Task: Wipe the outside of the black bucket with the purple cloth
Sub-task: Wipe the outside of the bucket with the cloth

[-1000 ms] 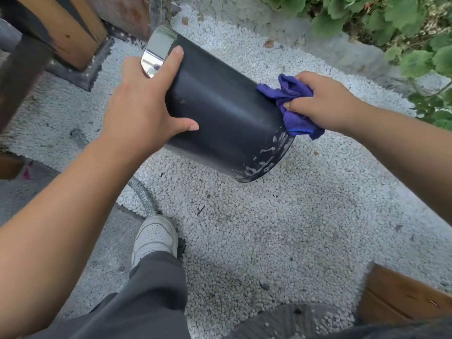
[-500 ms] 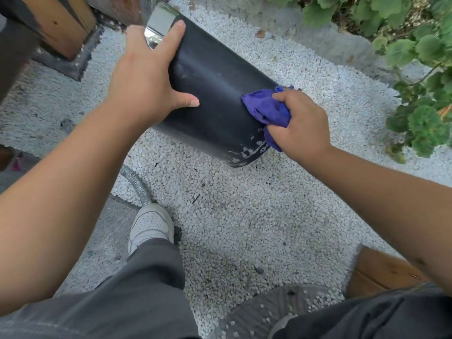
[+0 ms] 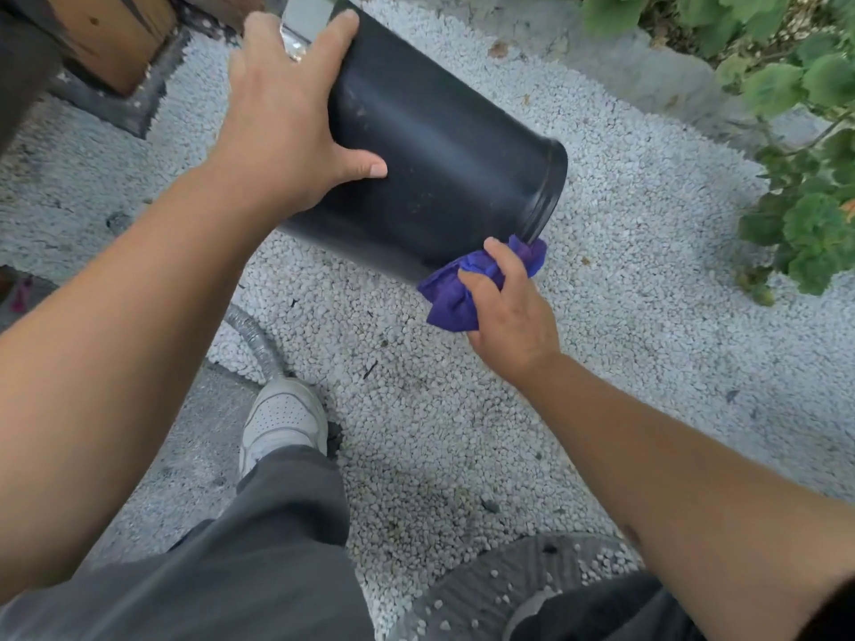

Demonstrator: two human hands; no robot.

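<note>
Black plastic, the bucket (image 3: 444, 178) hangs tilted above the gravel (image 3: 647, 363) in our left hand's (image 3: 282, 131) spread grip, while below it our right hand (image 3: 509, 307) holds the bunched purple cloth (image 3: 451, 296) against the lower edge, mid-wipe; next, probably rotate the bucket.

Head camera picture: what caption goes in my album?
Left hand tilts round black plastic bucket; right hand presses crumpled purple cloth against it.
</note>
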